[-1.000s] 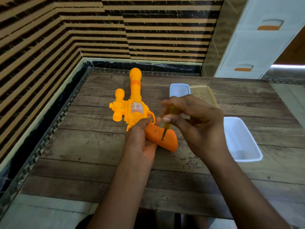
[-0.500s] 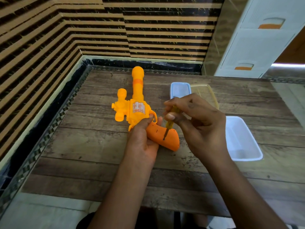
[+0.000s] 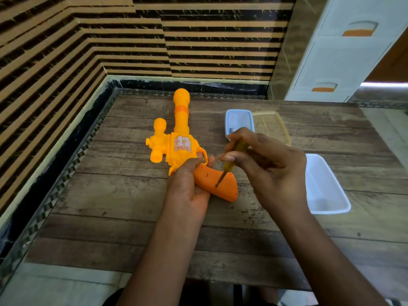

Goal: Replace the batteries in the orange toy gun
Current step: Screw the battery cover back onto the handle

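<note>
Right now I am, by my reckoning, near the very start of the job. The gun [image 3: 185, 151] lies on its side on the table [image 3: 132, 195], barrel pointing away from me. My left hand [image 3: 187, 187] has its fingers wrapped round the top of the grip [image 3: 205, 182], just behind the trigger guard, and holds it steady. My right hand [image 3: 271, 166] pinches a screwdriver [image 3: 226, 170] by its yellow handle, fingers curled round it. The tip sits on the side of the grip near the butt end, at what I take to be the screw of the battery cover.

I cannot tell whether that screw is loose, as it is too small to make out. The cover looks shut, flush with the grip, and I see no batteries anywhere, old or new. So nearly everything is left: get the screw out, lift the cover, pull the old cells, fit fresh ones, close up and screw it back.

A white tub [image 3: 324, 188] stands on the table to my right, well apart from the gun. Two flat trays [image 3: 239, 120] lie farther back, behind my right hand; what they hold I cannot make out.
</note>
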Tool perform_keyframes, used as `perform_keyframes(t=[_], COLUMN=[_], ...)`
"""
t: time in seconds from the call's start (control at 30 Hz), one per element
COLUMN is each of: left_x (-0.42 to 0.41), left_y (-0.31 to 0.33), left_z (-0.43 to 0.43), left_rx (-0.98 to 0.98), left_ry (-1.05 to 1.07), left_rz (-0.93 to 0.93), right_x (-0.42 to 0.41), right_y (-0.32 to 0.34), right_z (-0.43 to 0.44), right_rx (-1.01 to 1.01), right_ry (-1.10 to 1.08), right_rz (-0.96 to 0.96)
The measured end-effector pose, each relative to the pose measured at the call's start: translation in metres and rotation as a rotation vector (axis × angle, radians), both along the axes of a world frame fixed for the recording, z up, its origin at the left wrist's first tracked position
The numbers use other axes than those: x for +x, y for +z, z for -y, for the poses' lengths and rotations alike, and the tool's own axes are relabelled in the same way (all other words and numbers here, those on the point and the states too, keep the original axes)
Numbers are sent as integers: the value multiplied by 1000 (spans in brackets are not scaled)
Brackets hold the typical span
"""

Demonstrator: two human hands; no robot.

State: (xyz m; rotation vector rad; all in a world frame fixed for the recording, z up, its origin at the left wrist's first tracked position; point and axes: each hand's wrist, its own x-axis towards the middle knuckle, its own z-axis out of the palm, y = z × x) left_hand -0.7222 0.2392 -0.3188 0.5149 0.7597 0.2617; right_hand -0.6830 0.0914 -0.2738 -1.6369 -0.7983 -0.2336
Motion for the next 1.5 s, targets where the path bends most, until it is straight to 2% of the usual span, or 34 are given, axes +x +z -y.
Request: perform_keyframes(t=[0.1, 0.23, 0.3, 0.5, 0.57, 0.63, 0.83, 0.9, 1.1, 1.17, 1.23, 1.37, 1.43, 1.5], left_x=[0, -1, 0, -1, -2, -2, 1, 2, 2, 1, 1, 4, 3, 2], left_y=[1, 1, 1, 5, 7, 9, 3, 0, -5, -5, -2, -1, -4, -7], left_z=[1, 0, 0, -1, -1, -1, 0, -2, -6, -5, -6, -5, -6, -8], left_rx=[-6, -10, -5, 2, 6, 6, 20, 34, -22, -28, -25, -33, -15, -23], left_ry=[-1, -19, -19, -1, -1, 8, 22, 8, -7, -12, -4, 15, 0, -9], left_rz=[8, 1, 17, -3, -10, -9, 1, -1, 52, 52, 32, 10, 25, 42], right_x=[1, -4, -4, 2, 1, -2, -4, -3, -9, -12, -12, -13, -14, -13], right_y=[0, 3, 5, -2, -4, -5, 2, 4, 3, 1, 0, 7, 9, 7], right_z=[0, 2, 3, 0, 1, 3, 12, 11, 0, -3, -2, 3, 3, 2], right_rx=[-43, 51, 44, -34, -36, -41, -32, -81, -168, -185, -166, -23, -14, -56], right_ry=[-52, 167, 203, -70, -91, -25, 267, 251, -43, -67, 25, 242, 229, 111], right_rz=[72, -63, -87, 21, 28, 15, -236, -197, 67, 121, 76, -197, -224, -144])
